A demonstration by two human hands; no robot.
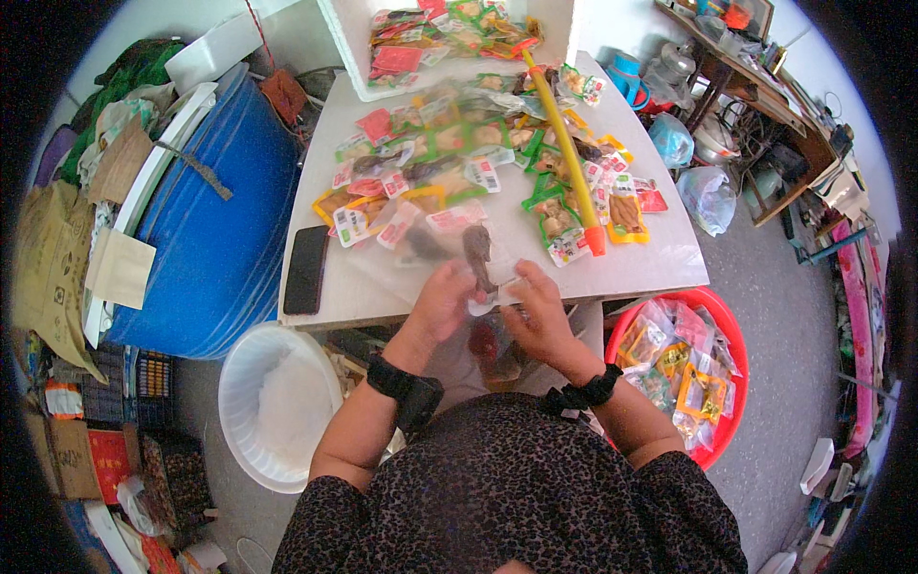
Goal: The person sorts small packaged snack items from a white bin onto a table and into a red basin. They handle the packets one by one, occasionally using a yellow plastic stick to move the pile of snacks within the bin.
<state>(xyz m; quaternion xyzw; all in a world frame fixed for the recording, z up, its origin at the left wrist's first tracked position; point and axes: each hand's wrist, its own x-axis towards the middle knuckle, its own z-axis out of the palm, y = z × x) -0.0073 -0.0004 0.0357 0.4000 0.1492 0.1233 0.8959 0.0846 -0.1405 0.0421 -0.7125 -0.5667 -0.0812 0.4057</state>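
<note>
My left hand (446, 300) grips one edge of a clear plastic packet (478, 262) with a dark brown piece of food inside, just over the table's front edge. At the packet's other side is my right hand (534, 305), its fingers bent against the plastic; a little motion blur softens both hands. Beyond them, many sealed food packets (445, 143) lie heaped on the white table (638, 269). Across the right-hand heap rests a yellow tube with orange-red ends (566, 143). More packets fill a white foam box (344, 50) at the back.
A black phone (306, 270) lies at the table's left edge. Below stand a white plastic tub (240, 402) on the left and a red basin (739, 380) of packets on the right. A large blue barrel (215, 215) flanks the table; bagged items sit right of it.
</note>
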